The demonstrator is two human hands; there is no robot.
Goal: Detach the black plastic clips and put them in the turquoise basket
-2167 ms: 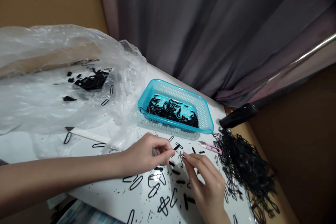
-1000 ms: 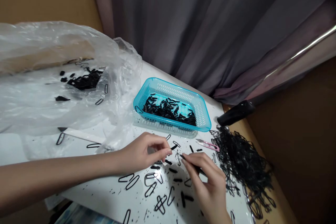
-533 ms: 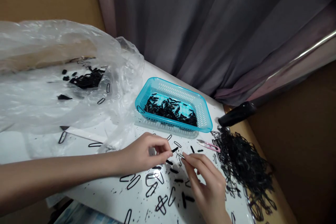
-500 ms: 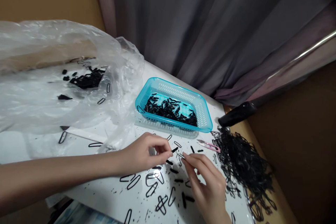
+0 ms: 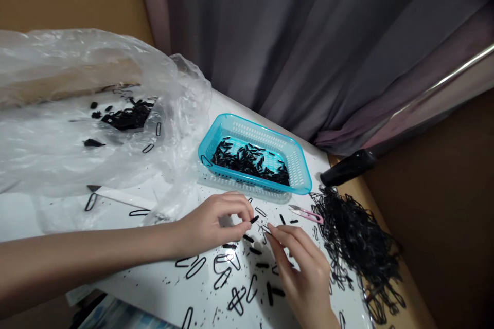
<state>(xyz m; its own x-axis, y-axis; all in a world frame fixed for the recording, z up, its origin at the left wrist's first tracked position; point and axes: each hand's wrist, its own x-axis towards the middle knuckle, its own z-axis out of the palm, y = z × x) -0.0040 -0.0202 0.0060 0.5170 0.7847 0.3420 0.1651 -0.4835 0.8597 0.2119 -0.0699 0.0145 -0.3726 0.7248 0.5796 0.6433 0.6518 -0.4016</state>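
Observation:
My left hand hovers over the white table, its thumb and forefinger pinched on a small black piece. My right hand reaches up from the bottom edge, its fingertips pinching a thin black loop just right of the left hand's fingers. Several black loops and short black pieces lie scattered on the table under both hands. A turquoise basket holding several black pieces stands just beyond the hands.
Pink thread snips lie right of the hands. A tangled heap of black loops fills the table's right edge. A clear plastic bag with black pieces lies at left. A dark curtain hangs behind.
The hands have stayed close together over the same spot; the left fingers shifted slightly and the right fingertips moved back up to the loop after dipping lower a second ago.

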